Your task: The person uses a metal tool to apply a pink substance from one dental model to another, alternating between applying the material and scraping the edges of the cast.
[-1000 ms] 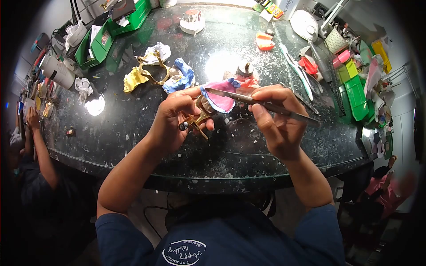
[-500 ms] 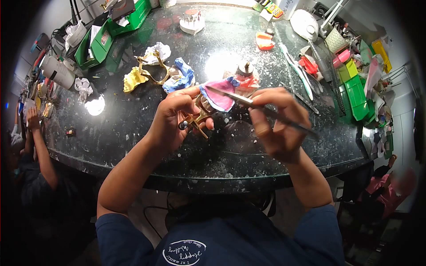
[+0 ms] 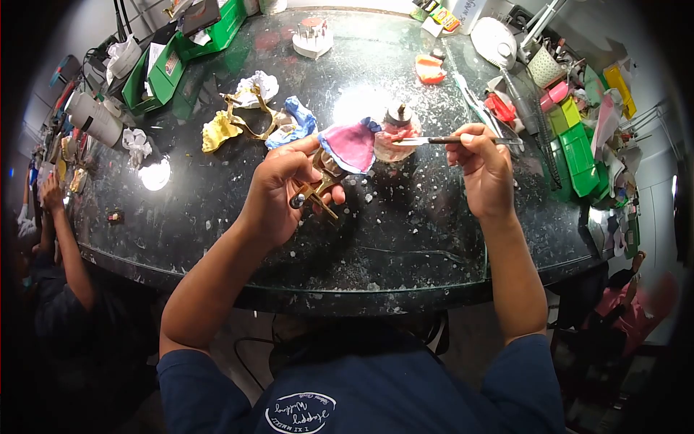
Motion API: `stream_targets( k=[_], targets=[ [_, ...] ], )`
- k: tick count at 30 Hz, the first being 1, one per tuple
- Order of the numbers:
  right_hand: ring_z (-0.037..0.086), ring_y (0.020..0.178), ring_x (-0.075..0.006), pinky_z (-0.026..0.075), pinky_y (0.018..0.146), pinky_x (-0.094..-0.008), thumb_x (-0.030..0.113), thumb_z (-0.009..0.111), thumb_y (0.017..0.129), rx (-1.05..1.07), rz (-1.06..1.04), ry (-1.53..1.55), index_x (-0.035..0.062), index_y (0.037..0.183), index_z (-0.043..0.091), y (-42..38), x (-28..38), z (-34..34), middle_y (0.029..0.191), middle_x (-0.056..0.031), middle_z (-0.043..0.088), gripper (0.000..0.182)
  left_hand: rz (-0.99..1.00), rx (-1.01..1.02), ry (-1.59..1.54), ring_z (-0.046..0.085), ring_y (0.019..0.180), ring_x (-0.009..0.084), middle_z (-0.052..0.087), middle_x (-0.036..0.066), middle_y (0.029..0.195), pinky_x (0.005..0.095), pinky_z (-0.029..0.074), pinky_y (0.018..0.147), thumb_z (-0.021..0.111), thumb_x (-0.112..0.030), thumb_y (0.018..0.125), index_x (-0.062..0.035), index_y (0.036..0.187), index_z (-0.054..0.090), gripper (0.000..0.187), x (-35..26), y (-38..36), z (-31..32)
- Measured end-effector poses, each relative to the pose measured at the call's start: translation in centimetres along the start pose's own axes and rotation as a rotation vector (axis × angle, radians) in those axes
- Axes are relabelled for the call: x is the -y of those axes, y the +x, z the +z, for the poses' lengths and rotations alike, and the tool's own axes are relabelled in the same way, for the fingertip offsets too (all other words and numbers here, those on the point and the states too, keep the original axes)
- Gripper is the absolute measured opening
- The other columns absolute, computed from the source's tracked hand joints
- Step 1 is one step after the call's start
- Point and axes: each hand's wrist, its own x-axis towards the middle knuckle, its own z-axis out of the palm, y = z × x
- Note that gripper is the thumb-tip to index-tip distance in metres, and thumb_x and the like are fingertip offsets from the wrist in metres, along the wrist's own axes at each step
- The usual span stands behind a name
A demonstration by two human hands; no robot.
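A brass frame (image 3: 315, 194) is held in my left hand (image 3: 279, 189), with a pink piece edged in blue (image 3: 350, 147) on top of it. My right hand (image 3: 484, 168) pinches the dark handle of a slim metal tool (image 3: 442, 140). The tool lies nearly level, its bright blade pointing left in front of a burner (image 3: 399, 123) with a reddish, stained body. The blade tip is right of the pink piece, apart from it. Whether the blade touches the burner, I cannot tell.
Behind my left hand lie a second brass frame (image 3: 251, 127), a yellow piece (image 3: 220, 130) and a blue piece (image 3: 295, 124). Green bins (image 3: 160, 78) stand at the back left. Tools and a green tray (image 3: 580, 159) are on the right. Other people are at both sides.
My right hand has moved right and turned, taking the tool off the pink piece and over to the burner. The pink piece has tilted and shifted slightly left.
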Motion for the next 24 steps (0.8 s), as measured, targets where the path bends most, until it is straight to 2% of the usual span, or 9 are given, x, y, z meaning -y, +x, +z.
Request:
stream_targets(
  k=[2,14,24],
  targets=[
    [0.058,0.066,-0.0142,0.047,0.066,-0.0251,0.009,0.056,0.081,-0.018,-0.007,0.005,-0.0017,0.088,0.059,-0.05,-0.07,0.10,0.076,-0.0112,0.064,0.013,0.015,-0.017,0.020,0.064,0.064,0.0132,0.063,0.009,0.080,0.0218,0.043,0.049,0.040,-0.013,0.075,0.0052,0.115,0.051,0.046,-0.02,-0.03,0.40],
    [0.059,0.066,-0.0146,0.048,0.067,-0.0252,0.007,0.056,0.082,0.007,-0.037,0.020,-0.0018,0.088,0.059,-0.02,-0.21,0.16,0.076,-0.0113,0.064,0.011,0.029,-0.051,-0.022,0.065,0.065,0.0159,0.060,0.009,0.077,0.0226,0.043,0.048,0.040,-0.010,0.076,0.0052,0.108,0.050,0.037,0.31,0.04,0.18],
    [0.059,0.065,-0.0150,0.049,0.067,-0.0257,0.007,0.056,0.081,0.005,-0.034,0.029,-0.0018,0.087,0.059,0.10,-0.32,-0.03,0.076,-0.0118,0.064,0.011,0.032,-0.015,-0.008,0.065,0.065,0.0154,0.062,0.009,0.079,0.0224,0.044,0.048,0.040,-0.010,0.075,0.0051,0.108,0.051,0.038,0.25,0.05,0.15]
  ],
)
